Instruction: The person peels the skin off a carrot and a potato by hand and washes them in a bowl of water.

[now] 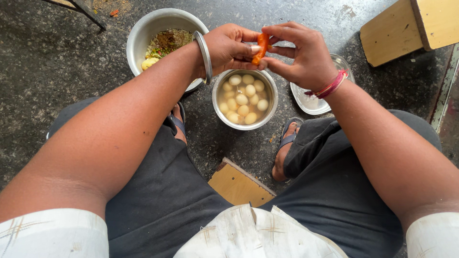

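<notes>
Nearest to me are my lap in dark trousers and the hem of a white shirt; just beyond my knees a yellow wooden board (pixel 237 185) lies flat on the dark speckled floor (pixel 43 62), between my two sandalled feet; my left foot (pixel 178 123) shows under my left forearm, my right foot (pixel 285 149) beside my right thigh.

Past the board stands a small steel bowl (pixel 245 99) of water with many pale, peeled, rounded pieces sunk in it; I cannot tell what they are; directly above its far rim my two hands meet. My left hand (pixel 228 48), with a steel bangle on the wrist, has its fingers closed on an orange-red chilli (pixel 261 47), thumb pressed to its side; my right hand (pixel 301 55), with red thread bands at the wrist, pinches the same chilli from the other side, forefinger and thumb tight on it, the other fingers curled loosely; the chilli hangs upright in the air between them, touching nothing else.

To the right of the small bowl, partly under my right wrist, lies a shallow steel plate (pixel 313 102); farther left, behind my left wrist, a larger steel bowl (pixel 158 33) holds chopped greenish and brown scraps; toward the far right corner of the floor stands a yellow wooden stool (pixel 406 28).
</notes>
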